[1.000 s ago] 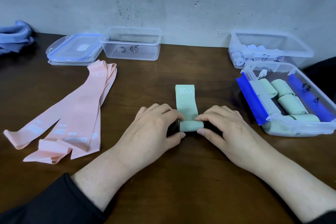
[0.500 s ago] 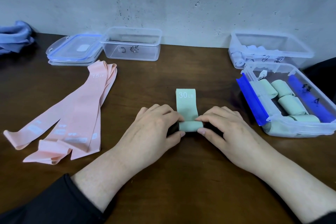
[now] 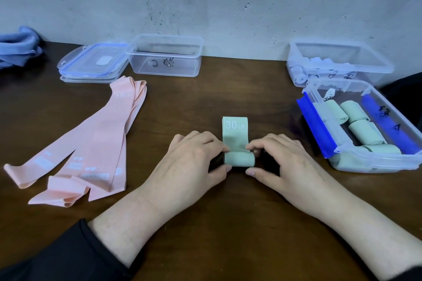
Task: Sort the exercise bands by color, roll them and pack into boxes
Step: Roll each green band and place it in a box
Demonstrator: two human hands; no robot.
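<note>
Dark wood surface, frame centre: our left hand and right hand pinch green band roll by ends. We judge: keep edges square, even pressure, roll short tail tight.

Your L hand & R hand lay palms down, fingers curled inward, thumbs pointing at each other.

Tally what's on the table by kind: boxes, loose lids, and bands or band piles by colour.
Clear boxes: 3 — empty, white rolls, green rolls
Loose lids, stacked: 2
Green band being rolled: 1
Pink band pile: 1
Blue band pile: 1
Total: 8; rolls inside the boxes not counted.
</note>
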